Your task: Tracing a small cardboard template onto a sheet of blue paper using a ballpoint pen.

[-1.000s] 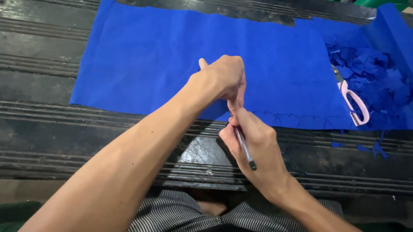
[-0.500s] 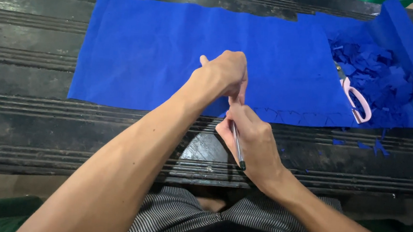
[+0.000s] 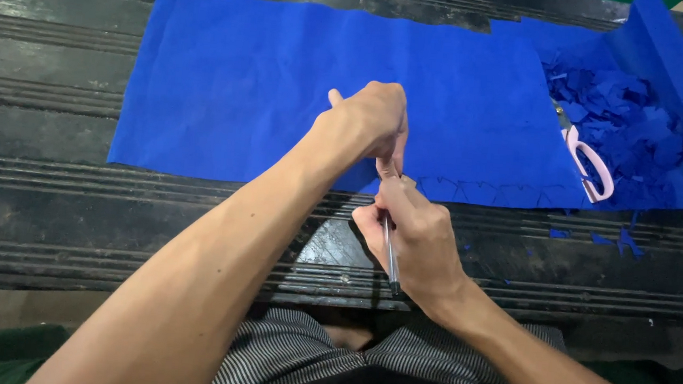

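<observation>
A large sheet of blue fabric [image 3: 284, 90] lies spread on a dark ribbed bench [image 3: 32, 200]. My left hand [image 3: 367, 121] rests on the fabric near its front edge, fingers curled, pressing something small that I cannot make out. Right behind it, my right hand [image 3: 411, 238] grips a pen [image 3: 390, 257], tip hidden at the fabric's edge. A row of small drawn outlines [image 3: 488, 191] runs along that edge to the right.
Pink-handled scissors [image 3: 588, 159] lie on the fabric at the right beside a pile of blue fabric scraps [image 3: 619, 116]. A few scraps [image 3: 598, 237] sit on the bench. My striped trousers [image 3: 304, 360] show below.
Both hands have stayed together at the fabric's front edge; the pen has shifted only slightly. The view has tilted a little.
</observation>
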